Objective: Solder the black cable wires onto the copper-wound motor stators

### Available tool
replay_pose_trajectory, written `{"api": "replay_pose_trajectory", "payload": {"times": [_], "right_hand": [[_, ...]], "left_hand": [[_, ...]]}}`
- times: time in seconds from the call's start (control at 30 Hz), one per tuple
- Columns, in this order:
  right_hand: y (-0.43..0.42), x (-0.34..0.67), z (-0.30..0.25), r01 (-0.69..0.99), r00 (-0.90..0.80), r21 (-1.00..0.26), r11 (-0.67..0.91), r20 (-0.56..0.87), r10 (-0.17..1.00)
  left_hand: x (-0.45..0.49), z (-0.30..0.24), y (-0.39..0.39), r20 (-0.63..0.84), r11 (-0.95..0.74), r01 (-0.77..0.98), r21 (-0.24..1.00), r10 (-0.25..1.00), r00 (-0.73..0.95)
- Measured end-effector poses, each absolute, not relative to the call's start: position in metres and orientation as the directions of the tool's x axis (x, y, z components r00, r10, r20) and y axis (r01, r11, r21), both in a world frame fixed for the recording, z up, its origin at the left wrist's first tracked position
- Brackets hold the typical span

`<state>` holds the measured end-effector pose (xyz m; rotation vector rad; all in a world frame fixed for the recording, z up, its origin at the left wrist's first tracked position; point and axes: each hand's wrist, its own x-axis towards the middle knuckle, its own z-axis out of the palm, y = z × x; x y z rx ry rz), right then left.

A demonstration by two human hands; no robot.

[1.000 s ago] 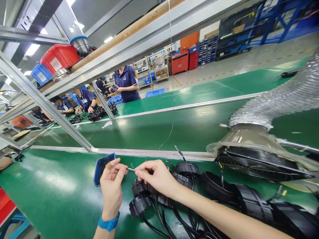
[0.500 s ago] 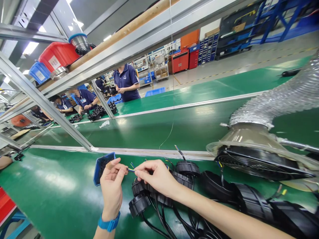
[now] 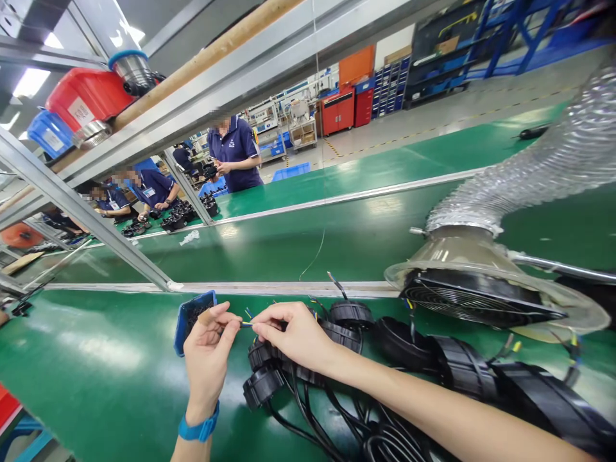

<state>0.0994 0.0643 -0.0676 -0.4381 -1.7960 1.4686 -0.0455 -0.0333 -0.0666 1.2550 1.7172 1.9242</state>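
Between my two hands runs a thin yellow-green wire point(image 3: 247, 324), with blue wire ends showing just behind it. My left hand point(image 3: 206, 350), with a blue band at the wrist, pinches the wire's left end between thumb and fingertips; anything small inside that pinch is hidden. From the right, my right hand point(image 3: 296, 333) pinches the wire between thumb and forefinger. Beneath and beside the right hand sit several black round housings point(image 3: 264, 387), with wire ends sticking up and black cables point(image 3: 308, 410) trailing toward me. Behind my left hand stands a blue bin point(image 3: 180, 324) of small dark parts.
A clear fume hood point(image 3: 452, 247) with a ribbed hose point(image 3: 524, 173) hangs at the right over a black fan grille. More black housings point(image 3: 462, 366) line the green bench point(image 3: 106, 366). A metal frame post point(image 3: 96, 212) slants at left. Co-workers point(image 3: 235, 154) work beyond the bench.
The view has shifted slightly, so the scene sits a little further left. Both hands keep their pinch on the wire, with little visible movement between them.
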Motion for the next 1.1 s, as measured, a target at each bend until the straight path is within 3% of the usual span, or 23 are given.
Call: {"api": "replay_pose_trajectory", "payload": {"times": [0.27,0.63,0.77,0.93,1.1], "right_hand": [[0.066,0.103,-0.071,-0.265,-0.648,-0.901,0.342,0.43,0.629],[0.079,0.106,-0.074,-0.095,-0.683,-0.906,0.412,0.361,0.635],[0.084,0.112,-0.066,0.022,-0.709,-0.88,0.474,0.321,0.629],[0.082,0.11,-0.069,-0.024,-0.719,-0.878,0.479,0.348,0.602],[0.079,0.107,-0.07,-0.053,-0.694,-0.898,0.436,0.347,0.631]], "left_hand": [[-0.043,-0.076,-0.035,0.387,-0.192,0.362,0.912,0.691,-0.61],[-0.033,-0.069,-0.023,0.329,-0.25,0.22,0.943,0.6,-0.729],[-0.039,-0.072,-0.022,0.303,-0.245,0.187,0.951,0.629,-0.716],[-0.044,-0.079,-0.024,0.291,-0.177,0.244,0.954,0.75,-0.594],[-0.045,-0.079,-0.024,0.3,-0.17,0.272,0.947,0.773,-0.56]]}}
